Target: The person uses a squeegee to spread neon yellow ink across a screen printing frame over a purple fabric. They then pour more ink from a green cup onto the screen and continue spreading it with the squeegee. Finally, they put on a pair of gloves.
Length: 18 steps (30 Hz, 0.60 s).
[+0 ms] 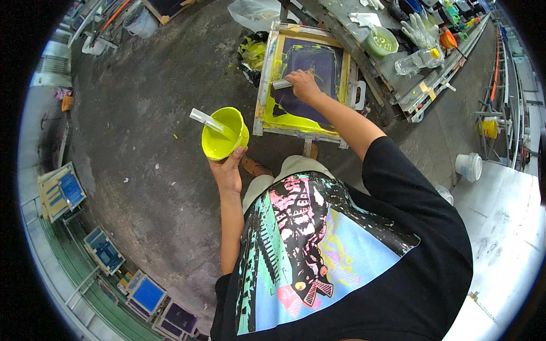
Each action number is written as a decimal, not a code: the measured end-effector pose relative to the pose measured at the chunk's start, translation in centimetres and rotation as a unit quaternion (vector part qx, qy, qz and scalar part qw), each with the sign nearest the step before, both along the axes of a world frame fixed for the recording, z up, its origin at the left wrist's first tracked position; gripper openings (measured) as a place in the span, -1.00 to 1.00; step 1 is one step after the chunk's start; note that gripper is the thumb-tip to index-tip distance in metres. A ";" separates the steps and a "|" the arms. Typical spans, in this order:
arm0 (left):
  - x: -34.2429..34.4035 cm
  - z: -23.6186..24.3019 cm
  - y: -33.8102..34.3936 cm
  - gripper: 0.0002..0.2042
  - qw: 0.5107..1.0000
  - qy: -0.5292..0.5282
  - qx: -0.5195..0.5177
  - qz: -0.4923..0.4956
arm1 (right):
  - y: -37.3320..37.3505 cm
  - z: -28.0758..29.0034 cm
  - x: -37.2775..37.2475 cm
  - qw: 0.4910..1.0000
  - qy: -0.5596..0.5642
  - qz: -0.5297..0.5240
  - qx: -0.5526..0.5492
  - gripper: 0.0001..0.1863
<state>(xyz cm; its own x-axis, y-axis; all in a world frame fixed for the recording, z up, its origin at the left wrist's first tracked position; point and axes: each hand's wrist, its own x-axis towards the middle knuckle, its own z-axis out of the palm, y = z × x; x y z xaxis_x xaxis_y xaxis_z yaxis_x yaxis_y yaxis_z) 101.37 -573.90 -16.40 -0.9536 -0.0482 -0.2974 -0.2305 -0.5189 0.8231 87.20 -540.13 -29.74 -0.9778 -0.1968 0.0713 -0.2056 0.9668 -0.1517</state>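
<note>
Holding a yellow paint cup (224,135) from below, the left hand (228,170) keeps it upright, with a white stirring stick (207,121) leaning out at 10 o'clock. The right hand (303,85) grasps a scraper (281,84) on the mesh of the printing screen frame (303,83), which lies at 12 o'clock, smeared with yellow ink. I think the blade should stay flat and move evenly, so ink does not pool at the edges. A dark concrete floor (153,113) carries the frame; more blue frames (61,190) lean at 8 o'clock, and a cluttered counter (398,71) runs at 1 o'clock.
</note>
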 end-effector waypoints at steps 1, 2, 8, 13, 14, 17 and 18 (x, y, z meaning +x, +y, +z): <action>0.4 0.0 -0.2 -0.44 1.000 -0.006 -0.008 0.006 | -0.5 -0.4 0.7 1.000 -0.005 0.016 -0.013 -0.63; 0.4 -0.2 -0.2 -0.45 1.000 -0.008 -0.010 0.009 | -0.7 -0.3 1.7 0.999 -0.005 0.028 -0.019 -0.64; 0.5 -1.6 -0.6 -0.32 0.999 -0.034 0.005 -0.012 | -2.7 0.3 6.7 0.993 -0.040 0.098 -0.044 -0.66; 0.4 -1.1 -0.2 -0.35 0.999 -0.031 0.013 -0.012 | -3.1 0.2 7.7 0.980 -0.009 0.193 -0.040 -0.67; 0.4 -0.5 0.0 -0.38 1.000 -0.027 0.010 -0.008 | -3.0 -0.1 7.4 0.977 -0.017 0.208 -0.047 -0.67; 0.5 -0.9 -0.6 -0.34 1.000 -0.025 0.004 -0.010 | -3.5 0.7 5.6 0.970 -0.049 0.236 0.002 -0.73; 0.6 -1.4 -0.9 -0.30 1.000 -0.026 0.004 -0.015 | -3.7 1.2 4.8 0.968 -0.061 0.240 0.030 -0.76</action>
<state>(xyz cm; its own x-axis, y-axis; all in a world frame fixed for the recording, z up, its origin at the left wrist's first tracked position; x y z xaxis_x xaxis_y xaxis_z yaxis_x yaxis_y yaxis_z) 101.93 -574.76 -17.80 -0.9377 -0.0168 -0.3470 -0.2889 -0.5171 0.8057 92.04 -543.86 -28.55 -0.7725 -0.6317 -0.0641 -0.6186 0.7716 -0.1486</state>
